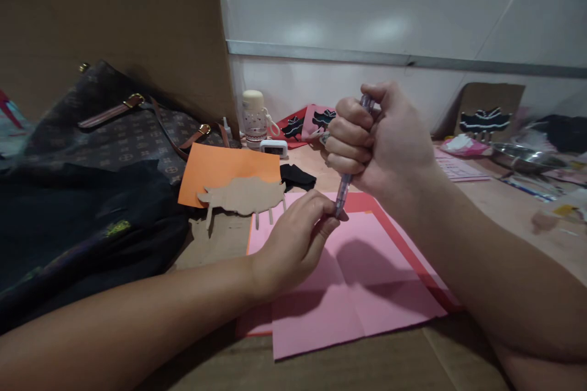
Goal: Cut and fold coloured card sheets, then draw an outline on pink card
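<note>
Wrapped in a fist around a translucent purplish pen (344,184) is my right hand (378,137), its thumb lying at the pen's top end. The pen tilts, its lower end pointing down toward the paper. My left hand (300,235) pinches that lower end between thumb and fingers, so the tip itself is hidden. Beneath both hands lies a creased pink sheet (362,299) over red paper (410,253). Left of my left hand, a brown cardboard animal cutout (245,195) with thin legs rests partly on an orange sheet (227,165).
A brown patterned bag (132,134) and dark cloth (87,220) fill the left side. Behind stand a bottle (254,116), a small white digital device (274,148) and black cloth scraps (298,177). A metal bowl (523,159) and a decorated card (488,110) are at right.
</note>
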Demonstrator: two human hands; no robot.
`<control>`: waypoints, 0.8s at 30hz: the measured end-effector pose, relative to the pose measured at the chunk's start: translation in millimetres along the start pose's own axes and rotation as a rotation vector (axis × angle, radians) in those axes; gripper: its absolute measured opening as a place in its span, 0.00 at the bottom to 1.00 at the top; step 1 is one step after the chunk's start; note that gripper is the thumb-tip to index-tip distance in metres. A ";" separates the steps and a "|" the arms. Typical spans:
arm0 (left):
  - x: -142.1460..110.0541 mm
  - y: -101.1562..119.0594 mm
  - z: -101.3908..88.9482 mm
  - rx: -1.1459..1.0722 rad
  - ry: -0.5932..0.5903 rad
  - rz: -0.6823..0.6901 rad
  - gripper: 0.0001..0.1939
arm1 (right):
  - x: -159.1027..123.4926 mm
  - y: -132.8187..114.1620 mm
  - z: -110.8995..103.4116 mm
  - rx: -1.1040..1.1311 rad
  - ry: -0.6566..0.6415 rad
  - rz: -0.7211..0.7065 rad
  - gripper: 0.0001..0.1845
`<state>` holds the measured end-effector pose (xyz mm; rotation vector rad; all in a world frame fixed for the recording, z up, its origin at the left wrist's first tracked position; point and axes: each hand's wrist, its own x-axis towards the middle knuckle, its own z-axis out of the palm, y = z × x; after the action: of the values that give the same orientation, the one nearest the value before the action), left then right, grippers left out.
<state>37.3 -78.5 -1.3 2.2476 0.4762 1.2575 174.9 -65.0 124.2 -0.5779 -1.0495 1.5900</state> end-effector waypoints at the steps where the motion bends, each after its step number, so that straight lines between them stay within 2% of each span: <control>1: -0.1 -0.2 0.1 -0.001 0.001 0.001 0.06 | 0.1 0.0 -0.3 -0.002 -0.003 0.001 0.23; 18: 0.0 -0.5 -0.1 0.001 0.004 0.018 0.06 | -1.6 -0.4 2.9 -0.013 0.009 -0.021 0.21; 24: 0.2 -0.9 0.2 -0.004 0.004 0.029 0.07 | 0.1 -0.5 -3.1 -0.078 -0.018 -0.040 0.25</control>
<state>37.4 -77.8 -1.8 2.2565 0.4431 1.2761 177.6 -63.9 123.1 -0.5927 -1.1334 1.5275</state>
